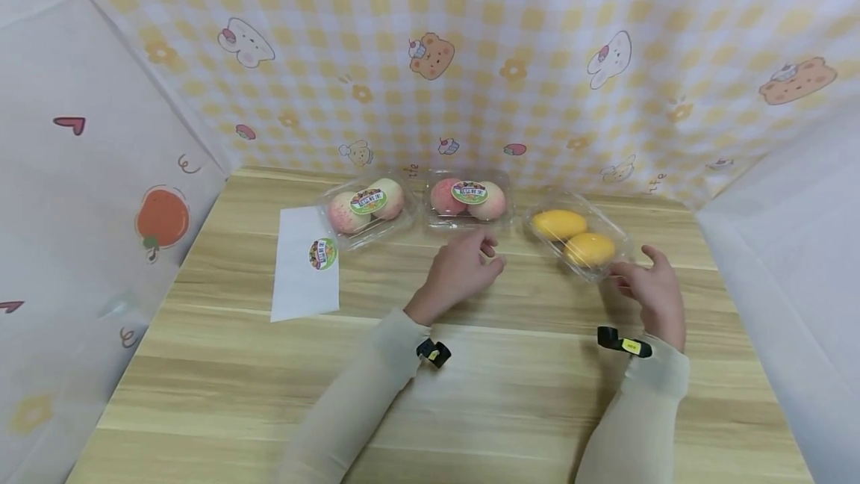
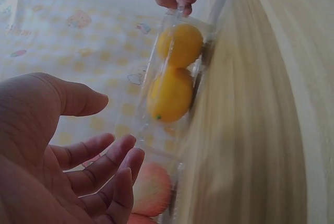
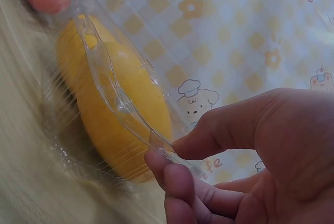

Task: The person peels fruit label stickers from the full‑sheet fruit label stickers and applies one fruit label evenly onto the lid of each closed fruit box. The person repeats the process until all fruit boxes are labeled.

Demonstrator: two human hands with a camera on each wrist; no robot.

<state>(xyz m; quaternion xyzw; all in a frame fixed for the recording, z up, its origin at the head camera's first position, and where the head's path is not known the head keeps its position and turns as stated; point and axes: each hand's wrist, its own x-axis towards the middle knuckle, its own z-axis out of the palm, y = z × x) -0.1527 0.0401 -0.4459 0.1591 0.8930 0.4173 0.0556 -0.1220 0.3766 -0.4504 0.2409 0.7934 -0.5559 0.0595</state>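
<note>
Mango box (image 1: 596, 218) looked light, flimsy, best held where right fingers (image 3: 180, 181) pinched its rim (image 3: 122, 101); left fingers (image 2: 96, 176) hung loose

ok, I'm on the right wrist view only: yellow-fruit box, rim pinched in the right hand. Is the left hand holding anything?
Observer: No, the left hand holds nothing.
Operator: I see only a bit of pink fruit past this box. How many boxes of that?
Observer: Two pink-fruit boxes, side by side.
Operator: Anything to the left of those?
Observer: Yes, a white sheet with one round sticker on it.
</note>
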